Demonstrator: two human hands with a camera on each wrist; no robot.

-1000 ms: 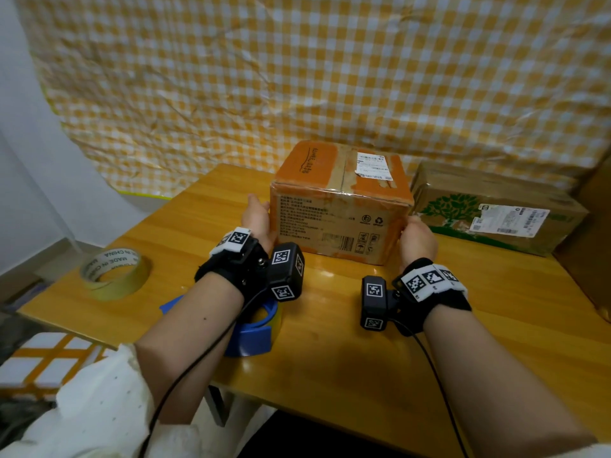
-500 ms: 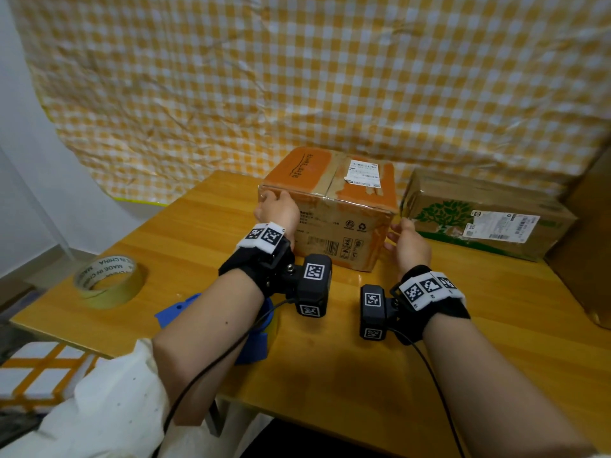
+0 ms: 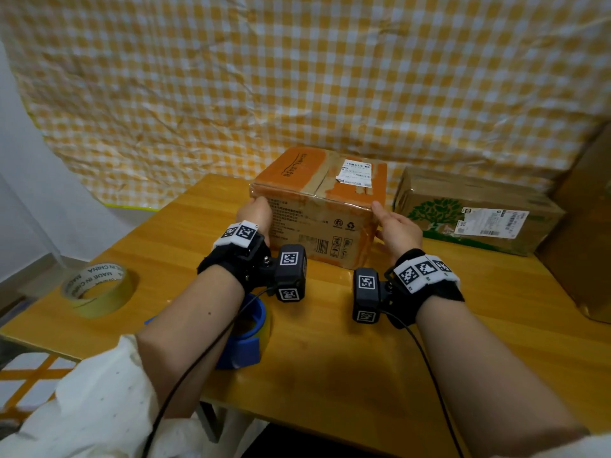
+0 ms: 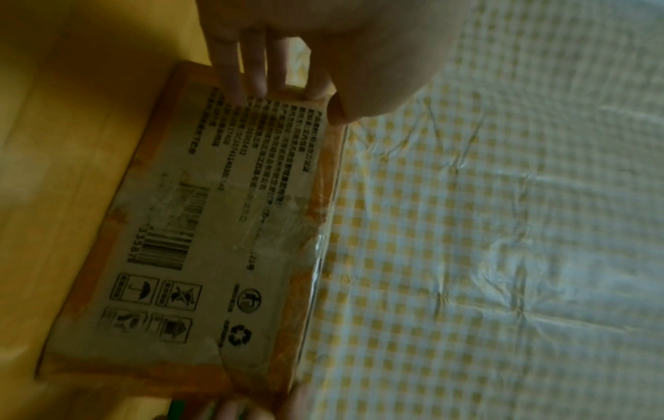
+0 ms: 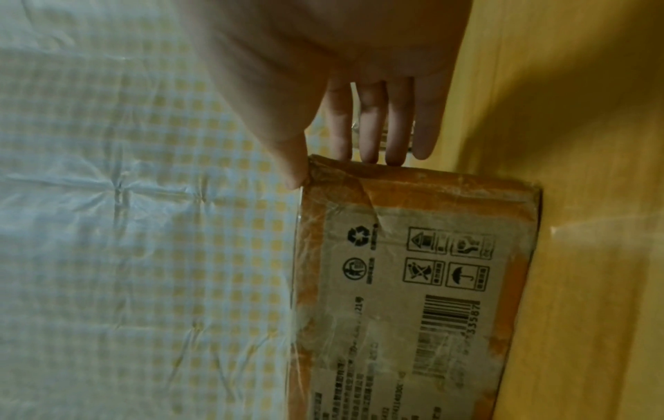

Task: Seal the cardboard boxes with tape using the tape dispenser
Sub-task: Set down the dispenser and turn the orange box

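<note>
Your wooden table (image 3: 413,342) stands before a yellow-and-white checked cloth (image 3: 297,77) hung across the back. On the far middle of the table sits the orange-printed cardboard box (image 3: 317,206), its long axis running left to right across your view and its barcoded face turned toward you. A strip of tape runs front to back over the top seam, beside a white shipping label (image 3: 355,173). To its right lies a longer brown box with a green tree print (image 3: 476,213), long axis also left to right, close to the first but apart from it.

Your left hand (image 3: 256,214) lies against the orange box's left end with straight fingers, thumb at the top near corner. Your right hand (image 3: 398,231) lies flat against the right end in the same way, thumb up at the top edge. Neither is curled round anything; both are pressing.

The wrist views show what the head view hides: the left hand's fingers (image 4: 251,68) and the right hand's fingers (image 5: 373,128) reach straight down the box's ends, and clear tape wrinkles over the printed face.

The blue tape dispenser (image 3: 246,338) rests on the table under your left forearm, partly hidden. A roll of yellowish tape (image 3: 99,289) lies flat at the table's left edge.
</note>
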